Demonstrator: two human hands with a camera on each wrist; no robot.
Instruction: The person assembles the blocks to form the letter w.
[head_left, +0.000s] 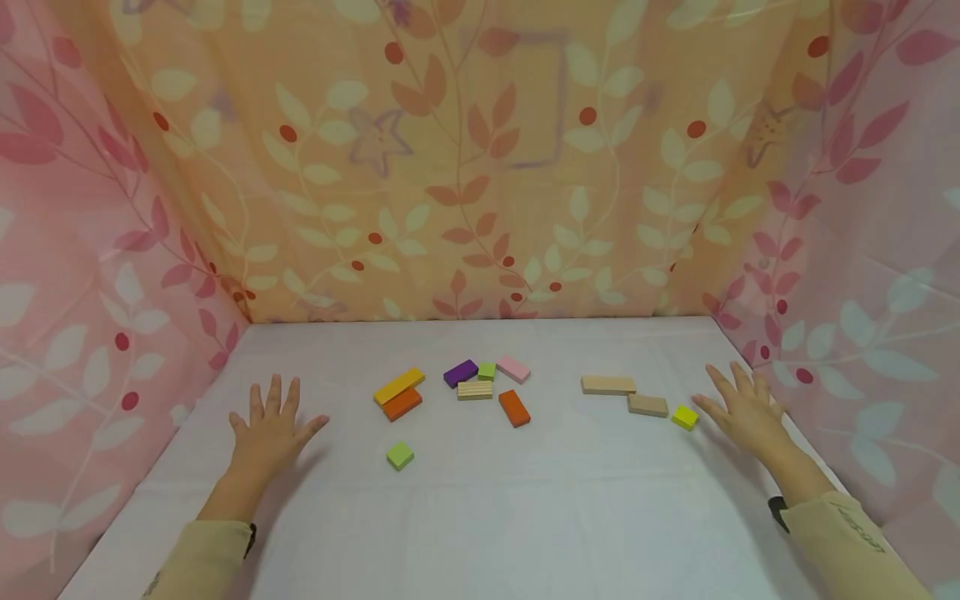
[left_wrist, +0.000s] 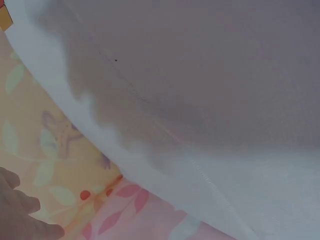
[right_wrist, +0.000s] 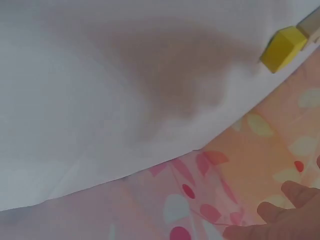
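Note:
Spread fingers and nothing held: my left hand (head_left: pixel 266 435) hovers over the left side of the white table, its shadow beside it. My right hand (head_left: pixel 750 418) is likewise spread, above the right side. Closest to it lies a bright yellow block (head_left: pixel 685 417), not touched, which the right wrist view shows too. Beside that are a tan wooden block (head_left: pixel 648 406) and a longer wooden block (head_left: pixel 608 385). Nearest the left hand are a light green block (head_left: pixel 401 456), an orange block (head_left: pixel 402 405) and a yellow-orange block (head_left: pixel 399 387) leaning against or resting on the orange one.
Mid-table lie a purple block (head_left: pixel 461 373), a small green block (head_left: pixel 487 372), a ridged wooden block (head_left: pixel 475 391), a pink block (head_left: pixel 513 369) and a red-orange block (head_left: pixel 514 408). Floral curtains (head_left: pixel 480 208) enclose the white table (head_left: pixel 495 517) at the back and both sides.

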